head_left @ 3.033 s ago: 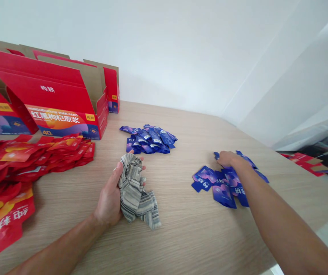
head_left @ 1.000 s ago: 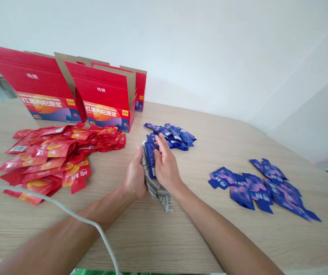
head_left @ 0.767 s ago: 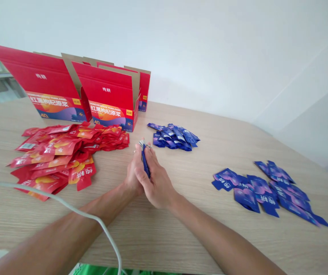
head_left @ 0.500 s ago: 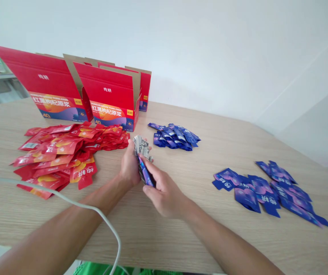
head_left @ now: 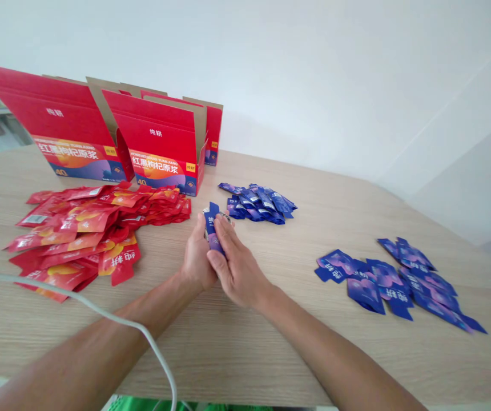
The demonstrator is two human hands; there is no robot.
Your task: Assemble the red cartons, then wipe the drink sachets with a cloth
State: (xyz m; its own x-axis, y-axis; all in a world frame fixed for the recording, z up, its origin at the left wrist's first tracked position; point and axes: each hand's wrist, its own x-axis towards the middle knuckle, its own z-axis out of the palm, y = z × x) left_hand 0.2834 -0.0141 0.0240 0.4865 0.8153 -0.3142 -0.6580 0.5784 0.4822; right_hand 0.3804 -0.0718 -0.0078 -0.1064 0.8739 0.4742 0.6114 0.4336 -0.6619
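Both my hands meet over the middle of the table around a bundle of sachets, whose silvery edges show only in slivers. My left hand [head_left: 198, 257] is closed around the bundle from the left and below. A blue-purple sachet [head_left: 212, 222] with white lettering lies on top of it. My right hand [head_left: 239, 262] presses on this sachet with fingers together and the thumb on its near part. How many sachets are in the bundle is hidden. Just left lies a heap of red sachets [head_left: 87, 222]; beyond my right hand is a pile of blue sachets [head_left: 260, 202].
Red cartons with raised flaps, among them a front carton [head_left: 155, 142] and a left carton [head_left: 69, 131], stand at the back left. More blue sachets [head_left: 382, 279] lie spread at the right. A white cable [head_left: 112, 314] crosses over my left forearm.
My right hand has turned from holding the blue sachet edge-on to laying it flat on the bundle in my left hand. The view has shifted slightly.
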